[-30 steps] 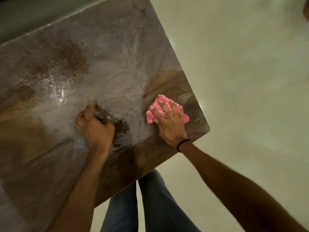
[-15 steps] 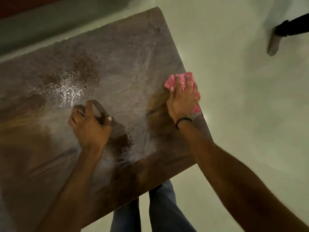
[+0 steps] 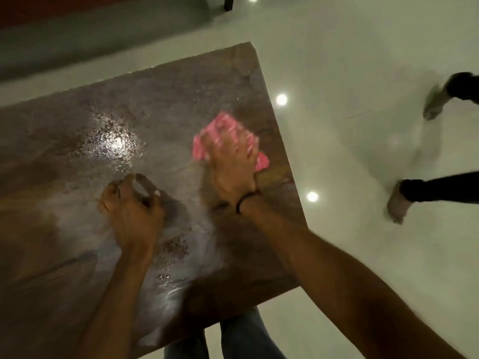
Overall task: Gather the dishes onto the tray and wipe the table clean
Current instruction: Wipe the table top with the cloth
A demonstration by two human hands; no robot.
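A dark brown stone-patterned table (image 3: 64, 255) fills the left and middle of the view, wet and glossy in its centre. My right hand (image 3: 233, 167) presses flat on a pink cloth (image 3: 223, 130) near the table's right edge, blurred by motion. My left hand (image 3: 132, 211) rests on the tabletop as a closed fist, to the left of the right hand, with nothing seen in it. No dishes or tray are in view.
Pale glossy floor (image 3: 363, 60) lies to the right and beyond the table, with light reflections. Another person's legs and feet (image 3: 404, 200) move across the floor at the right. My own legs (image 3: 233, 338) stand at the table's near edge. A dark furniture leg (image 3: 229, 2) shows at the top.
My right hand has slid the pink cloth away from me along the table's right edge and then a little leftward. The left fist has stayed put. A person's feet have come into view at the right.
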